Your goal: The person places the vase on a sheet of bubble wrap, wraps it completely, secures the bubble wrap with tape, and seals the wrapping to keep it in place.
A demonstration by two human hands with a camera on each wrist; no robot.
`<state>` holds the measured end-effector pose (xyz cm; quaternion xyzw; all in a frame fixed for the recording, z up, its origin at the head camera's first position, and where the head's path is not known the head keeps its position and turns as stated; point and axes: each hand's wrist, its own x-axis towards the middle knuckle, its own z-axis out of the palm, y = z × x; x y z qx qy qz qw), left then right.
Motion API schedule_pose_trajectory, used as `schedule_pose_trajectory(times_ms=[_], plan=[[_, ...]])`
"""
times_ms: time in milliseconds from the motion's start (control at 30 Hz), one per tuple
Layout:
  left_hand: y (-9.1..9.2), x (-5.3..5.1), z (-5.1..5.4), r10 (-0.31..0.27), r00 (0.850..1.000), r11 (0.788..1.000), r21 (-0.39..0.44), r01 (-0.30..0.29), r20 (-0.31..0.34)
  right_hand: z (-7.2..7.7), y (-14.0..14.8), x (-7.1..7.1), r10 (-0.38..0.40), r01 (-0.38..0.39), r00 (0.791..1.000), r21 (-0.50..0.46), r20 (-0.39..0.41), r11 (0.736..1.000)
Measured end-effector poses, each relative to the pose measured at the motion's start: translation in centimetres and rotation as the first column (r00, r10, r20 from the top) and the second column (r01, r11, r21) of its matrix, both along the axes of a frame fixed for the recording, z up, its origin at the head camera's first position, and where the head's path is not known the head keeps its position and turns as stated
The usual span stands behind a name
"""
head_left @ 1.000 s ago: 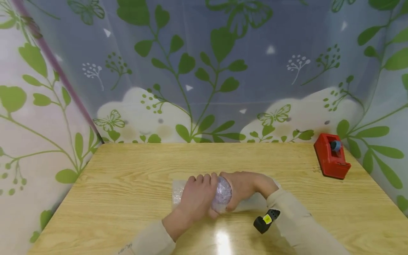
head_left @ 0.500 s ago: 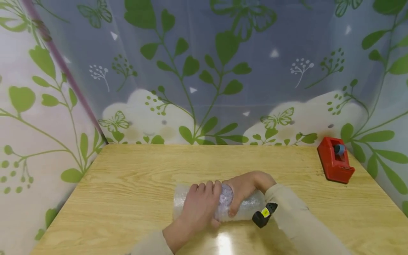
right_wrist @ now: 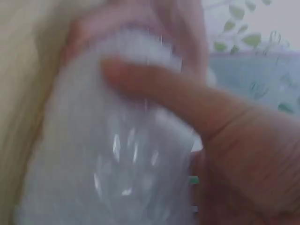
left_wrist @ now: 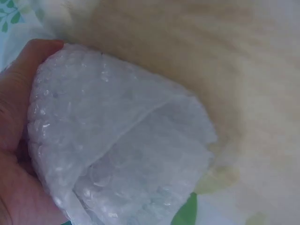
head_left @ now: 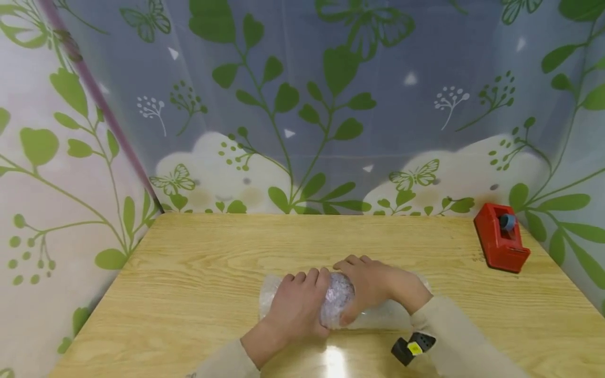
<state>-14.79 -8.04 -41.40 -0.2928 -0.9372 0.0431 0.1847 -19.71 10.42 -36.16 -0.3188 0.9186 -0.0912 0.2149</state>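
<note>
A roll of bubble wrap [head_left: 337, 299] lies lengthwise from left to right near the table's middle. Its centre has a purplish tint; what is inside cannot be made out. My left hand [head_left: 300, 304] grips the left half from above, fingers over the far side. Just right of it, my right hand [head_left: 371, 286] holds the roll, with its thumb on the near side. In the left wrist view, the bubble wrap's [left_wrist: 108, 117] end shows a loose, folded-in flap. The right wrist view is blurred, with the thumb [right_wrist: 159, 91] lying across the wrap.
A red tape dispenser [head_left: 502, 239] with a blue-grey roll stands at the table's far right. The wooden table [head_left: 212, 247] is bounded by patterned cloth [head_left: 302, 157] at the back and both sides. A small black device [head_left: 411, 348] sits at my right wrist.
My right hand has rolled over the wrap and shifted slightly right, and its fingers now show on top. My left hand keeps its grip. The head view has shifted a little.
</note>
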Motion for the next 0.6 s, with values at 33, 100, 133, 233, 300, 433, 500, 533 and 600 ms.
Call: schedule_pose_trajectory(times_ms=[33, 100, 133, 233, 300, 433, 500, 533, 600], plan=[[0.1, 0.0, 0.1, 0.000, 1.000, 1.000, -0.009, 0.000, 0.009, 0.0, 0.1, 0.7, 0.011, -0.011, 0.997, 0.001, -0.071, 1.000], [0.3, -0.2, 0.3, 0.000, 1.000, 0.999, -0.032, 0.001, 0.020, -0.4, 0.2, 2.1, 0.025, -0.027, 0.979, -0.009, -0.202, 1.000], [0.4, -0.2, 0.4, 0.001, 1.000, 0.999, -0.042, 0.000, 0.028, -0.7, 0.2, 2.7, 0.024, -0.028, 0.963, -0.013, -0.267, 1.000], [0.6, -0.3, 0.7, 0.002, 0.999, 0.998, -0.069, 0.000, 0.039, -2.4, -0.1, 4.2, -0.009, -0.008, 0.892, -0.037, -0.451, 0.999], [0.7, -0.3, 0.8, 0.006, 0.999, 0.997, -0.073, -0.002, 0.050, -3.7, -0.3, 4.7, -0.064, 0.029, 0.835, -0.073, -0.546, 0.997], [1.0, -0.4, 1.0, 0.027, 0.995, 0.998, -0.067, -0.021, 0.094, -5.5, -0.6, 5.0, -0.148, 0.071, 0.748, -0.144, -0.647, 0.987], [1.0, -0.5, 1.0, 0.032, 0.993, 0.998, -0.059, -0.026, 0.116, -6.0, -0.5, 4.9, -0.154, 0.058, 0.717, -0.162, -0.680, 0.985], [1.0, -0.6, 1.0, 0.033, 0.990, 0.998, -0.053, -0.026, 0.137, -6.1, -0.4, 4.8, -0.148, 0.044, 0.709, -0.167, -0.689, 0.985], [1.0, -0.9, 1.1, 0.027, 0.982, 0.999, -0.035, -0.020, 0.185, -6.1, -0.2, 4.3, -0.119, 0.009, 0.700, -0.157, -0.704, 0.988]])
